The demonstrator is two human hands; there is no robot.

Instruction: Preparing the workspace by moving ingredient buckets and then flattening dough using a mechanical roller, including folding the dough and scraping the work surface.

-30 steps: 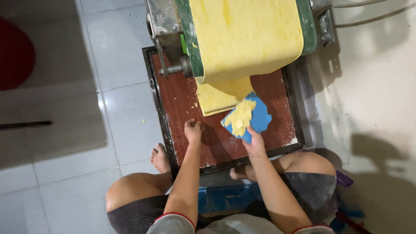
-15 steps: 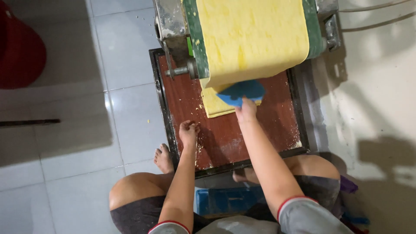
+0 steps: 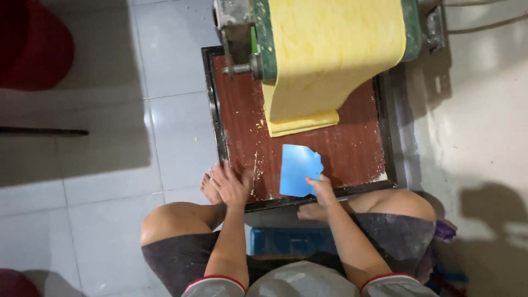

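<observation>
A wide yellow dough sheet (image 3: 330, 49) hangs off a green roller machine (image 3: 263, 38) and folds into a stack (image 3: 302, 122) on a reddish-brown tray (image 3: 352, 148). My right hand (image 3: 320, 190) holds a flat blue scraper (image 3: 298, 169) by its near edge, lying on the tray just below the folded dough. My left hand (image 3: 231, 184) rests with fingers spread on the tray's near left corner, next to scattered dough crumbs (image 3: 257, 165).
I sit on a low blue stool (image 3: 286, 242) with bare feet at the tray's front edge. A red bucket (image 3: 33, 44) stands far left on the tiled floor, and a dark rod (image 3: 44, 131) lies below it. A pale wall or floor is to the right.
My right hand drew the blue scraper back from under the hanging dough to the tray's near side. The dough lump it carried a second ago is gone. My left hand slid toward the tray's corner.
</observation>
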